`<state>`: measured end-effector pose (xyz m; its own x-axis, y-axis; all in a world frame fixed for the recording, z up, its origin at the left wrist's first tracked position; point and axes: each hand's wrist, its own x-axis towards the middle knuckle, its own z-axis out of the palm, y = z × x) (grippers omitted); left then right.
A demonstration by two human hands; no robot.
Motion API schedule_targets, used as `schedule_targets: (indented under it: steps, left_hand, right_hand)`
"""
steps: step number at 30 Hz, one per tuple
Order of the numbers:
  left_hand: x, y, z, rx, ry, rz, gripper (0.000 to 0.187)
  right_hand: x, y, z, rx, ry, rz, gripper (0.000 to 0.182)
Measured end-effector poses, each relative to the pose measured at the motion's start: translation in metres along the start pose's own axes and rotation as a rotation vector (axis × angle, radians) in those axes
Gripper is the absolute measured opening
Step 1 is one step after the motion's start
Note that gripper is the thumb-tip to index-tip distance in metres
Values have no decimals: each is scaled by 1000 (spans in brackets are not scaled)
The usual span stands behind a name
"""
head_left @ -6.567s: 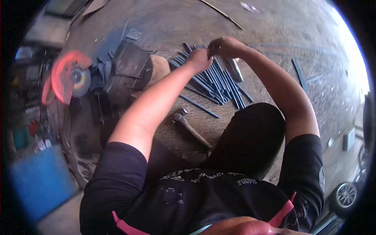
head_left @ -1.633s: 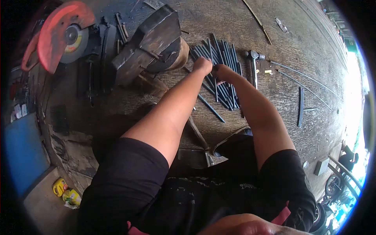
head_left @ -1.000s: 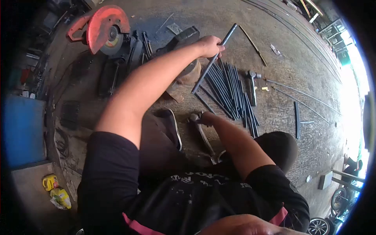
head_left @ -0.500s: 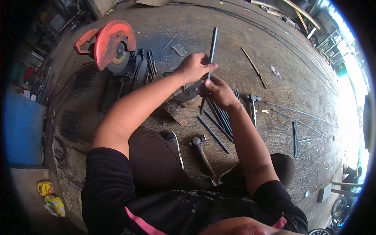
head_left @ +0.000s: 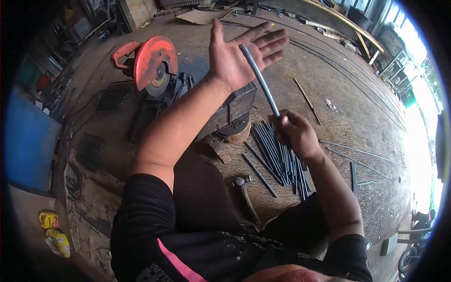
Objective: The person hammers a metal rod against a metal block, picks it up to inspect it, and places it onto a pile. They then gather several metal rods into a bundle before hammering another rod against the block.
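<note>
My right hand (head_left: 300,136) is closed round the lower part of a grey metal rod (head_left: 263,84). The rod slants up to the left, its upper end overlapping the palm of my left hand (head_left: 232,61). That hand is open, fingers spread and palm showing. Below my hands stands a dark steel block (head_left: 239,105) on a round wooden stump (head_left: 239,135), partly hidden by my left forearm. A pile of cut metal rods (head_left: 272,155) lies on the ground under my right hand. In front of my lap is a hammer (head_left: 244,190) with a wooden handle.
A red cut-off saw (head_left: 152,61) stands at the left, beyond my left forearm. Long thin rods (head_left: 361,152) lie on the ground to the right, and a bamboo stick (head_left: 307,101) lies farther out. A blue panel (head_left: 30,141) stands at far left.
My left hand has let go of the rod and opened, palm showing. My right hand has moved down and right, still holding the rod, which now tilts left. The view has shifted.
</note>
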<state>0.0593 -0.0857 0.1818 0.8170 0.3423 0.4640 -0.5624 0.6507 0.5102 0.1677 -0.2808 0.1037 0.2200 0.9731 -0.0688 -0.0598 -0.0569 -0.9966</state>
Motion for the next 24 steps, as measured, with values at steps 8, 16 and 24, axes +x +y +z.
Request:
schedule_targets:
  steps: [8,16,24]
  left_hand:
    - [-8,-9,14,32,26,-46,108]
    - [-13,-14,16,28,-22,-98,108]
    - [-12,-16,6,89,8,-105,107]
  right_hand:
    - [-7,14,0,230,-154,-147,23]
    - [-6,26,0,230,-40,48,27]
    - [-3,28,-1,124,32,107,30]
